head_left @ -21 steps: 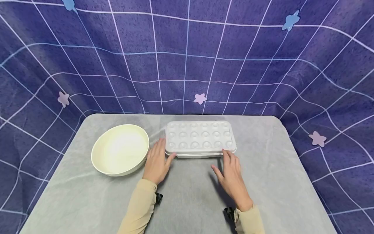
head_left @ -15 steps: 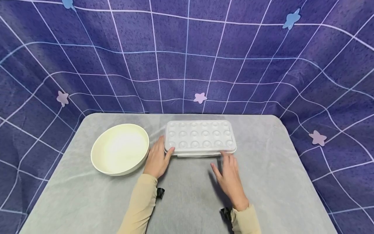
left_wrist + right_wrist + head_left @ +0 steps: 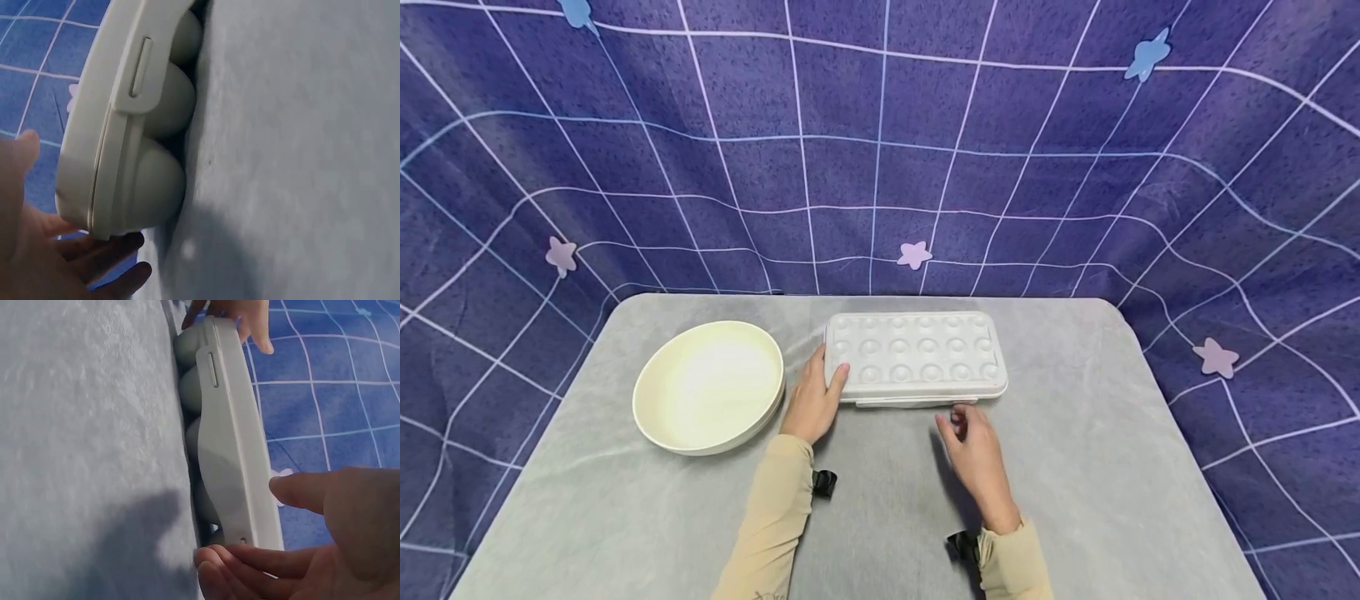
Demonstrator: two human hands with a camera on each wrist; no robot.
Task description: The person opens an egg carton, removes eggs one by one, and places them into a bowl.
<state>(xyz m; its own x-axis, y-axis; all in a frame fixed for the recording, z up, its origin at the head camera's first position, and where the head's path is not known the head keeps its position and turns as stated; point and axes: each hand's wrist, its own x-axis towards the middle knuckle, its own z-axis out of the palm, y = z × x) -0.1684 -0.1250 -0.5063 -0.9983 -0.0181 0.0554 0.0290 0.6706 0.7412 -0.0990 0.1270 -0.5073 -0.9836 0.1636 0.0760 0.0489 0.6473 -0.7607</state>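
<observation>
A pale grey egg box (image 3: 917, 350) with a domed lid lies on the table, its long front latch (image 3: 219, 444) facing me. Along the box's left end rests my left hand (image 3: 814, 400), fingers against the side and thumb over the front left corner. The left wrist view shows those fingers (image 3: 112, 256) at the end wall. My right hand (image 3: 977, 454) is at the front edge, right of the middle. Its bent fingers (image 3: 262, 559) lie at the latch's right end; whether they touch it I cannot tell. The right thumb (image 3: 303, 490) stands apart from them. The box's contents are hidden.
A large cream bowl (image 3: 707, 387) stands on the left of the grey cloth-covered table (image 3: 1075, 433), close beside my left hand. Blue gridded fabric (image 3: 842, 167) with star shapes hangs behind the table and along its sides.
My right hand has drawn back slightly and leftward along the front edge, its fingers now more bent. My left hand has moved slightly forward and right, its thumb now over the box's corner.
</observation>
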